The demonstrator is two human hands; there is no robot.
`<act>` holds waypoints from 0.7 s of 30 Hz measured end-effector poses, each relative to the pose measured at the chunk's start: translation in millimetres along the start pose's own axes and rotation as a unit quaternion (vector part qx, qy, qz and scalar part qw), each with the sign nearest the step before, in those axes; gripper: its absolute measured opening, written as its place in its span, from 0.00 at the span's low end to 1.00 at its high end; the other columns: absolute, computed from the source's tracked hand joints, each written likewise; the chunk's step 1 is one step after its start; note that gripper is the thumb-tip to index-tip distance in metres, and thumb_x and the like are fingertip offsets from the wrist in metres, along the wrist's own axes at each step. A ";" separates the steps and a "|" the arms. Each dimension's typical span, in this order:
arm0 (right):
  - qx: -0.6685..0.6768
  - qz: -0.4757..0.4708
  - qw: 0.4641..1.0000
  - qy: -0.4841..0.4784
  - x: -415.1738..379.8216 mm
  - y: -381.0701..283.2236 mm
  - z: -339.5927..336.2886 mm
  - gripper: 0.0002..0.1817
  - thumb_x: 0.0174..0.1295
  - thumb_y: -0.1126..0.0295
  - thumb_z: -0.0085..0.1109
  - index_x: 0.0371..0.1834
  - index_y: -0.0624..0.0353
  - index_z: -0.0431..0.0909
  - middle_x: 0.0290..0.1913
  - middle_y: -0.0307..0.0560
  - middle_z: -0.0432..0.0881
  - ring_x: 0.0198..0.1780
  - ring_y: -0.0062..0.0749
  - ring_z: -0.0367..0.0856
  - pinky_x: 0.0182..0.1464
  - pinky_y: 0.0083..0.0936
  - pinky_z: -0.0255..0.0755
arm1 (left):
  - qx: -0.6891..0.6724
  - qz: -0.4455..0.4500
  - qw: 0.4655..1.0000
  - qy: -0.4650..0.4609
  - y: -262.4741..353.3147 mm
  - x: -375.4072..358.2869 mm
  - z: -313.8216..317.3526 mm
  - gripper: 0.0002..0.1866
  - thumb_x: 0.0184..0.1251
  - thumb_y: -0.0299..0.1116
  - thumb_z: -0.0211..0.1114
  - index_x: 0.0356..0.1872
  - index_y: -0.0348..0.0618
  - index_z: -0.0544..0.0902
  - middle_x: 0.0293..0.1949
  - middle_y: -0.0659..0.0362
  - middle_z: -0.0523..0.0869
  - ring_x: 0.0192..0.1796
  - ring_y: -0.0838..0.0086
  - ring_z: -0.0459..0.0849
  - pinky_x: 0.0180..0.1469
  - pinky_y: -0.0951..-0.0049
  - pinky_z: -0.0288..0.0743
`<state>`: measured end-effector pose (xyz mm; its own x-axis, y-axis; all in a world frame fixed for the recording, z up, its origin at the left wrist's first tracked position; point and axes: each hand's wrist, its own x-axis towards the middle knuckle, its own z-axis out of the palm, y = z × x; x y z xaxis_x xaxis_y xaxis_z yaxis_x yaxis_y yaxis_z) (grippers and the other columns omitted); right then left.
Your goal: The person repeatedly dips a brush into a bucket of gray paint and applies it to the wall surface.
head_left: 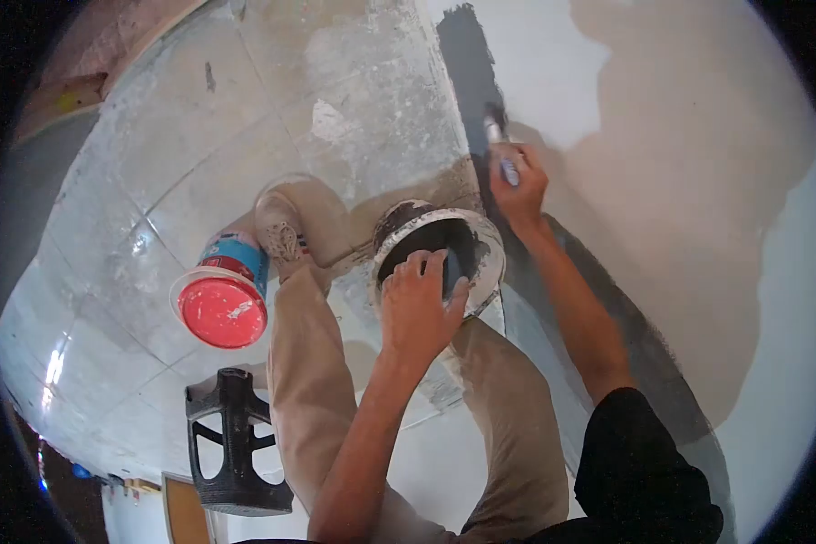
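My left hand (419,304) grips the rim of a white paint pot (483,245) that holds dark grey paint, keeping it in front of my knees. My right hand (519,189) is closed around the blue handle of a paintbrush (501,145). The brush's bristles press against the white wall (698,136) at the edge of a dark grey painted band (470,63) that runs along the bottom of the wall.
A bucket with a red lid (222,310) stands on the dusty tiled floor (154,163) by my left shoe (281,231). A black plastic stool (234,444) sits close behind it. My legs in beige trousers (313,390) fill the middle.
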<state>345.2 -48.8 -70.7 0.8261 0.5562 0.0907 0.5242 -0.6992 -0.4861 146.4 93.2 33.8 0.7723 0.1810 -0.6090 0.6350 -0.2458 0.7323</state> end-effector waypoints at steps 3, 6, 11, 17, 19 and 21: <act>-0.008 -0.052 0.998 -0.036 -1.8 31.6 24.0 0.10 0.57 0.73 0.68 0.43 0.55 0.87 0.38 0.50 0.84 0.38 0.49 0.84 0.41 0.35 0.78 | 0.021 0.017 0.999 0.020 -4.2 -9.1 12.6 0.24 0.67 0.42 0.64 0.60 0.39 0.78 0.56 0.46 0.81 0.58 0.50 0.79 0.61 0.50 0.71; -0.072 -0.022 0.997 -0.031 16.2 44.9 29.3 0.08 0.56 0.75 0.66 0.40 0.56 0.86 0.37 0.51 0.84 0.39 0.51 0.83 0.43 0.38 0.77 | 0.028 0.028 0.999 0.032 -9.2 -15.9 22.6 0.23 0.67 0.41 0.65 0.59 0.39 0.79 0.55 0.45 0.81 0.57 0.49 0.80 0.61 0.51 0.72; -0.057 -0.030 0.997 0.046 -3.9 -1.5 -27.2 0.12 0.58 0.74 0.66 0.45 0.55 0.86 0.42 0.52 0.84 0.43 0.50 0.85 0.47 0.39 0.79 | 0.021 0.048 0.996 0.065 -12.6 -26.5 54.9 0.21 0.67 0.39 0.66 0.57 0.38 0.80 0.53 0.44 0.82 0.54 0.47 0.81 0.56 0.52 0.74; 0.094 0.029 0.995 -0.002 -111.9 -65.7 -134.3 0.10 0.62 0.78 0.66 0.46 0.62 0.85 0.47 0.54 0.87 0.48 0.39 0.88 0.48 0.32 0.81 | -0.049 0.030 0.995 0.085 -40.3 -59.0 94.1 0.12 0.72 0.38 0.61 0.40 0.38 0.83 0.30 0.44 0.84 0.34 0.47 0.83 0.38 0.52 0.75; 0.169 0.162 0.972 0.004 -158.8 -56.7 -142.9 0.08 0.66 0.77 0.64 0.47 0.65 0.85 0.46 0.50 0.88 0.47 0.32 0.88 0.47 0.31 0.81 | -0.045 -0.018 0.994 0.099 -40.0 -67.0 90.2 0.14 0.73 0.39 0.60 0.34 0.38 0.83 0.22 0.44 0.82 0.27 0.45 0.81 0.32 0.51 0.73; 0.281 0.356 0.890 0.036 -200.5 -60.2 -140.8 0.08 0.68 0.76 0.62 0.46 0.67 0.84 0.45 0.47 0.87 0.46 0.28 0.87 0.47 0.30 0.81 | -0.053 -0.049 0.988 0.139 -43.1 -72.7 82.2 0.16 0.74 0.39 0.60 0.30 0.37 0.81 0.17 0.44 0.79 0.23 0.43 0.79 0.28 0.50 0.71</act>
<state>177.2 -181.5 62.8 0.9295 0.0163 -0.3684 -0.3076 -0.5168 -0.7990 61.4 12.3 21.5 0.6720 0.4578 -0.5821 0.6944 -0.1163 0.7101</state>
